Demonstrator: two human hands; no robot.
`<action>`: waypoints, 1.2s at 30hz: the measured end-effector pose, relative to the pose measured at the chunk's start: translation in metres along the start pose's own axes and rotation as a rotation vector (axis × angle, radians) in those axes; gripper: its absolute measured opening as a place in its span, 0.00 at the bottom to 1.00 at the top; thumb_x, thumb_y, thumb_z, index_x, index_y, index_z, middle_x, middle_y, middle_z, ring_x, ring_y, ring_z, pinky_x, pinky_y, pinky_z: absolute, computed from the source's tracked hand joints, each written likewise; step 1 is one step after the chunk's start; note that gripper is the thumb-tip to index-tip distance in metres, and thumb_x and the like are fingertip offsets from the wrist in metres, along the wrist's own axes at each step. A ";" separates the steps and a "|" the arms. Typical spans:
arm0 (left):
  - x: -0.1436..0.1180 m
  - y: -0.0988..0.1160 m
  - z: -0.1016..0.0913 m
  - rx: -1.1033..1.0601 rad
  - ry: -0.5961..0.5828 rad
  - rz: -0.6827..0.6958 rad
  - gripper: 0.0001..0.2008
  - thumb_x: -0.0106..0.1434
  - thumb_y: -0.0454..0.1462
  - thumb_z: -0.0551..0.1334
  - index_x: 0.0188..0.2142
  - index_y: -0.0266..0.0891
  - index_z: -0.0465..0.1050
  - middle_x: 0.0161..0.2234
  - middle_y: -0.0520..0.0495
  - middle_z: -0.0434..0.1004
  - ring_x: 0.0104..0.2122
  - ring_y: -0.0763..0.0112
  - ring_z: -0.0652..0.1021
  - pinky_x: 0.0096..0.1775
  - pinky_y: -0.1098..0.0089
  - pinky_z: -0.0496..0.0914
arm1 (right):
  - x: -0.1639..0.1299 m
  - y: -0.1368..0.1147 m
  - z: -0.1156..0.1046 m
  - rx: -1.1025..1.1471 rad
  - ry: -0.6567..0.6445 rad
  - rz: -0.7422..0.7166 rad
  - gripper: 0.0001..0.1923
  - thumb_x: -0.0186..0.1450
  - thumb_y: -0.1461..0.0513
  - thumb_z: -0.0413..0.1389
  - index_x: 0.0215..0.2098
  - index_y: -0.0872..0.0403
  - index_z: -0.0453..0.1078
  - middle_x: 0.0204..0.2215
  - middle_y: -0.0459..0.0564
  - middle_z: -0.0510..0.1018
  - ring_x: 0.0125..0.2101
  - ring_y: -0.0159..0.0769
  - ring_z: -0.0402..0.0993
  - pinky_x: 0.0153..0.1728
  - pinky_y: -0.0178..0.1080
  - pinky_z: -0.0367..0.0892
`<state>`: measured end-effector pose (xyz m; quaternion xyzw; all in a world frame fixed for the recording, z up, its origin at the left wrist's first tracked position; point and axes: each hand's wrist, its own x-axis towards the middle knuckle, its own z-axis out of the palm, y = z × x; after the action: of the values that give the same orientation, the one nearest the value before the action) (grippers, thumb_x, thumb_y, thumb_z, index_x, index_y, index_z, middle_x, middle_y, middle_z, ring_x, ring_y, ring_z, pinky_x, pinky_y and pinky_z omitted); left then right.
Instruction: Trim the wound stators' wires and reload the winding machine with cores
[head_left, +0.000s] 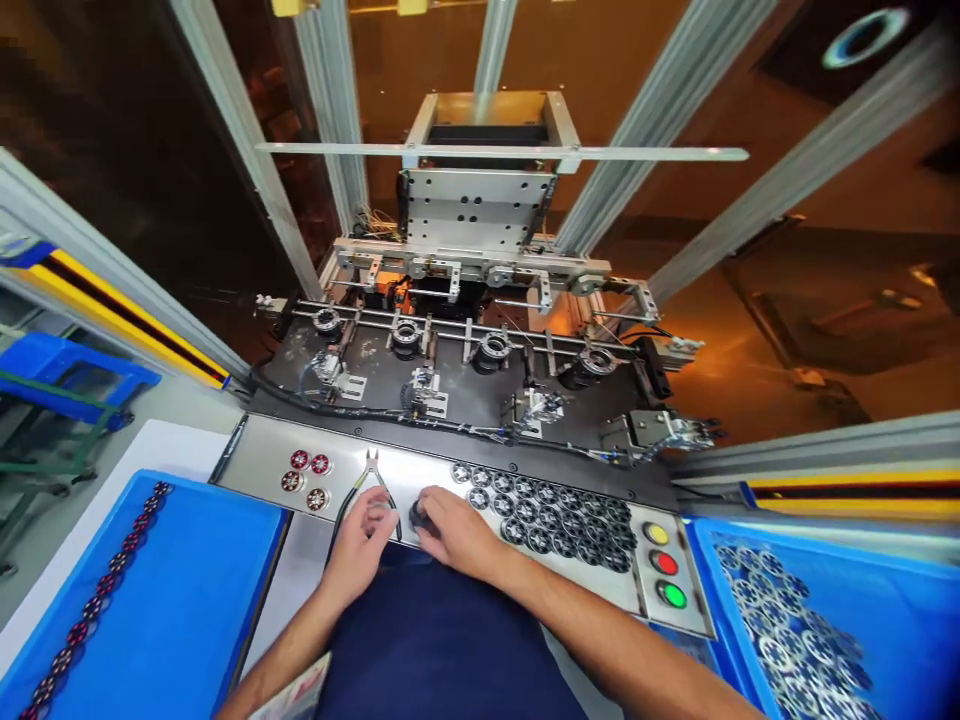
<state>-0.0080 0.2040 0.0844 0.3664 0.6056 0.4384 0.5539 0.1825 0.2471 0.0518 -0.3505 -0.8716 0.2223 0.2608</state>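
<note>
My right hand [457,530] is closed around a small black round part [421,516] at the near edge of the metal shelf [405,480]; its fingers hide most of that part. Just to the left, my left hand [360,540] has its fingers curled and the thumb close to the fingertips. Whatever it may pinch is too small to make out. A pair of pliers [372,466] lies beneath and beyond the left hand, jaws pointing away and handles spread. To the right of my hands, several black ring parts with silver spokes [547,510] lie in rows.
Several red and brown-centred rings [300,460] lie on the shelf's left. Yellow, red and green buttons [664,564] sit at its right end. Blue trays [202,560] flank me, the right one holding silver parts [795,630]. Ahead stands a fixture with round holders [492,350].
</note>
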 end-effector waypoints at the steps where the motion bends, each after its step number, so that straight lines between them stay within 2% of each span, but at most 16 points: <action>1: -0.001 0.002 0.002 -0.082 -0.027 -0.045 0.22 0.61 0.48 0.67 0.49 0.37 0.75 0.40 0.41 0.80 0.38 0.61 0.80 0.43 0.59 0.73 | 0.012 -0.007 -0.006 0.048 0.034 -0.031 0.10 0.60 0.66 0.59 0.40 0.53 0.66 0.39 0.55 0.78 0.39 0.41 0.77 0.40 0.42 0.75; 3: -0.004 0.010 0.005 -0.253 -0.074 -0.093 0.25 0.61 0.51 0.65 0.50 0.36 0.75 0.38 0.40 0.80 0.36 0.62 0.80 0.41 0.59 0.74 | 0.034 -0.022 -0.018 0.141 0.100 -0.093 0.12 0.61 0.66 0.58 0.43 0.52 0.65 0.41 0.54 0.79 0.40 0.39 0.76 0.42 0.42 0.74; 6: -0.012 0.028 0.006 -0.476 -0.090 -0.085 0.27 0.60 0.52 0.66 0.53 0.39 0.73 0.41 0.42 0.79 0.39 0.62 0.80 0.44 0.62 0.73 | 0.058 -0.044 -0.036 0.241 0.172 -0.182 0.16 0.62 0.66 0.58 0.48 0.51 0.64 0.43 0.53 0.80 0.40 0.39 0.76 0.43 0.43 0.73; 10: -0.023 0.046 0.005 -0.668 -0.073 -0.058 0.20 0.63 0.50 0.65 0.50 0.43 0.73 0.37 0.47 0.78 0.39 0.67 0.79 0.44 0.65 0.72 | 0.068 -0.061 -0.048 0.277 0.257 -0.243 0.18 0.62 0.67 0.60 0.50 0.53 0.67 0.41 0.56 0.79 0.41 0.43 0.75 0.41 0.46 0.72; 14: -0.029 0.051 0.007 -0.744 -0.082 -0.038 0.16 0.64 0.48 0.65 0.45 0.43 0.72 0.36 0.49 0.77 0.38 0.69 0.79 0.44 0.66 0.72 | 0.067 -0.068 -0.048 0.280 0.318 -0.250 0.14 0.63 0.69 0.59 0.47 0.53 0.69 0.34 0.53 0.77 0.33 0.40 0.71 0.33 0.43 0.69; 19: -0.029 0.052 0.005 -0.681 -0.098 0.007 0.18 0.62 0.45 0.68 0.47 0.43 0.69 0.36 0.49 0.79 0.37 0.69 0.80 0.41 0.69 0.72 | 0.064 -0.071 -0.055 0.319 0.323 -0.193 0.12 0.64 0.68 0.59 0.46 0.54 0.72 0.32 0.52 0.76 0.33 0.39 0.71 0.34 0.42 0.70; 21: -0.028 0.052 0.001 -0.622 -0.100 0.036 0.16 0.63 0.44 0.68 0.47 0.43 0.68 0.34 0.49 0.80 0.34 0.71 0.80 0.41 0.70 0.72 | 0.066 -0.068 -0.064 0.402 0.232 -0.134 0.11 0.66 0.66 0.59 0.47 0.54 0.74 0.40 0.55 0.77 0.40 0.40 0.74 0.40 0.43 0.72; 24: -0.023 0.055 -0.006 -0.526 -0.136 0.074 0.16 0.61 0.42 0.69 0.46 0.42 0.69 0.31 0.50 0.81 0.31 0.71 0.81 0.38 0.70 0.72 | 0.073 -0.059 -0.081 0.671 -0.040 0.045 0.10 0.69 0.61 0.56 0.41 0.52 0.79 0.54 0.57 0.75 0.52 0.43 0.73 0.52 0.46 0.69; 27: -0.019 0.059 -0.011 -0.443 -0.210 0.093 0.18 0.59 0.42 0.71 0.46 0.41 0.71 0.33 0.47 0.82 0.34 0.67 0.82 0.38 0.69 0.73 | 0.083 -0.048 -0.093 0.914 -0.275 0.163 0.12 0.68 0.56 0.58 0.34 0.52 0.82 0.51 0.56 0.78 0.60 0.47 0.67 0.57 0.47 0.65; 29: -0.017 0.061 -0.013 -0.398 -0.259 0.097 0.19 0.59 0.44 0.71 0.46 0.41 0.72 0.35 0.46 0.83 0.37 0.65 0.82 0.38 0.68 0.73 | 0.089 -0.041 -0.098 1.017 -0.391 0.169 0.12 0.66 0.54 0.61 0.35 0.53 0.82 0.53 0.56 0.78 0.63 0.48 0.64 0.59 0.47 0.62; 32: -0.016 0.061 -0.015 -0.336 -0.315 0.095 0.19 0.58 0.45 0.71 0.46 0.43 0.73 0.35 0.46 0.83 0.35 0.64 0.83 0.39 0.66 0.74 | 0.093 -0.039 -0.101 1.074 -0.525 0.116 0.15 0.67 0.53 0.59 0.34 0.55 0.81 0.57 0.57 0.75 0.66 0.45 0.58 0.62 0.46 0.57; 36: -0.014 0.061 -0.019 -0.231 -0.315 0.100 0.22 0.56 0.49 0.71 0.45 0.42 0.75 0.33 0.45 0.82 0.33 0.62 0.83 0.38 0.64 0.74 | 0.094 -0.044 -0.106 1.068 -0.565 0.000 0.19 0.72 0.52 0.52 0.34 0.56 0.77 0.59 0.58 0.72 0.61 0.41 0.66 0.61 0.43 0.59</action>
<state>-0.0279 0.2096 0.1467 0.3939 0.4380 0.4692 0.6579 0.1673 0.3077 0.1861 -0.0987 -0.6750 0.7136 0.1591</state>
